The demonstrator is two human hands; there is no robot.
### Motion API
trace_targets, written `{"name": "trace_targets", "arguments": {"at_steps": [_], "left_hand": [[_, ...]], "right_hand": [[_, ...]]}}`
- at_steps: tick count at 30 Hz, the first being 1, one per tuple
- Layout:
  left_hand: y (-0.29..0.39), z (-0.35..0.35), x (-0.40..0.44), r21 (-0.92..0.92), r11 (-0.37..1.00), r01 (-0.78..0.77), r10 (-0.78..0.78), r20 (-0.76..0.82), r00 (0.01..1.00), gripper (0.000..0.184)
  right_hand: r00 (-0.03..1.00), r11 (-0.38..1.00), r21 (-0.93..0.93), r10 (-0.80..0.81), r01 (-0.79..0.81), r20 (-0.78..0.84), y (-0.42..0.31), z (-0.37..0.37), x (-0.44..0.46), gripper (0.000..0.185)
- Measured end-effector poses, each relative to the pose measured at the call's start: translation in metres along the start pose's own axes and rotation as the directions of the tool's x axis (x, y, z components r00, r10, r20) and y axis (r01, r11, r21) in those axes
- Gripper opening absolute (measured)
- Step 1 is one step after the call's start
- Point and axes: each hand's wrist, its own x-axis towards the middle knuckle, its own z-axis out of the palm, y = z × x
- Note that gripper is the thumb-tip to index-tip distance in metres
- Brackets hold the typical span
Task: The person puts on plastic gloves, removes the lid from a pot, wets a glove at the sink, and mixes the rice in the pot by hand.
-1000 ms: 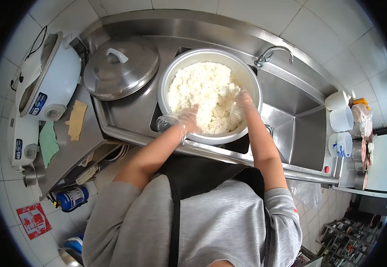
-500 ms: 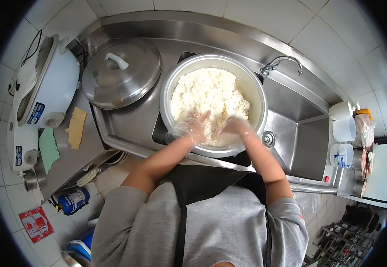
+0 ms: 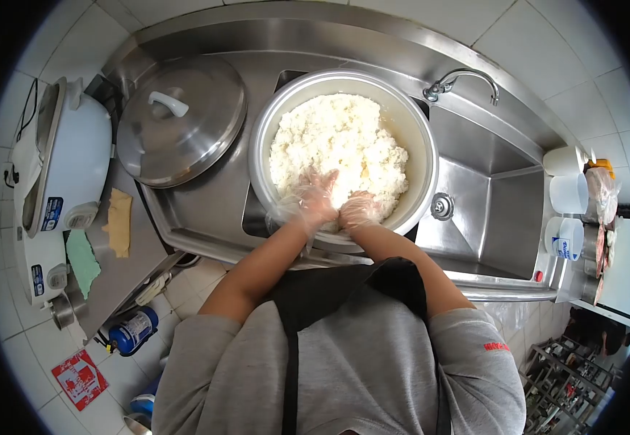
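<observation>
Cooked white rice (image 3: 336, 141) fills much of a large round metal pot (image 3: 418, 185), heaped toward its left and far side. Both of my hands wear clear plastic gloves and are at the near side of the rice. My left hand (image 3: 316, 197) lies against the rice with some fingers stretched out and apart. Close beside it, my right hand (image 3: 360, 210) presses into the rice at the near edge, its fingertips hidden. The glove cuffs hang loose around the wrists.
A big metal lid (image 3: 181, 123) with a white handle rests left of the pot. On the right are a steel sink (image 3: 507, 217) and a faucet (image 3: 467, 76). Rice cookers (image 3: 76, 156) and cloths (image 3: 119, 221) stand far left; white tubs (image 3: 567, 194) line the right.
My right hand has moved left and nearer to my left hand, down into the rice. My left hand stays in about the same place. The whole view has shifted slightly.
</observation>
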Motion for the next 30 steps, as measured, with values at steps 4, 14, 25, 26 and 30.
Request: {"name": "trace_targets", "arguments": {"at_steps": [4,14,25,26,30], "left_hand": [[-0.001,-0.006,-0.012,0.008,0.997,-0.08,0.08,-0.019,0.997,0.096],[0.009,-0.023,-0.024,0.109,0.993,-0.055,0.062,-0.062,0.996,0.119],[0.068,-0.018,-0.006,-0.298,0.696,-0.653,0.465,-0.505,0.727,0.125],[0.073,-0.02,0.001,-0.178,0.775,-0.606,0.477,-0.464,0.747,0.125],[0.067,-0.02,0.018,-0.186,0.823,-0.537,0.432,-0.409,0.804,0.108]], "right_hand": [[0.993,0.986,-0.116,-0.119,0.121,0.028,0.019,0.003,0.008,0.045],[0.71,0.654,0.592,-0.68,0.471,0.186,0.126,-0.052,0.052,0.041],[0.917,-0.351,0.914,-0.261,0.203,-0.303,0.141,-0.111,-0.026,0.04],[0.941,-0.325,0.932,-0.237,0.159,-0.243,0.131,-0.127,-0.04,0.043],[0.968,-0.146,0.982,-0.205,0.117,-0.146,0.11,-0.144,-0.052,0.054]]}}
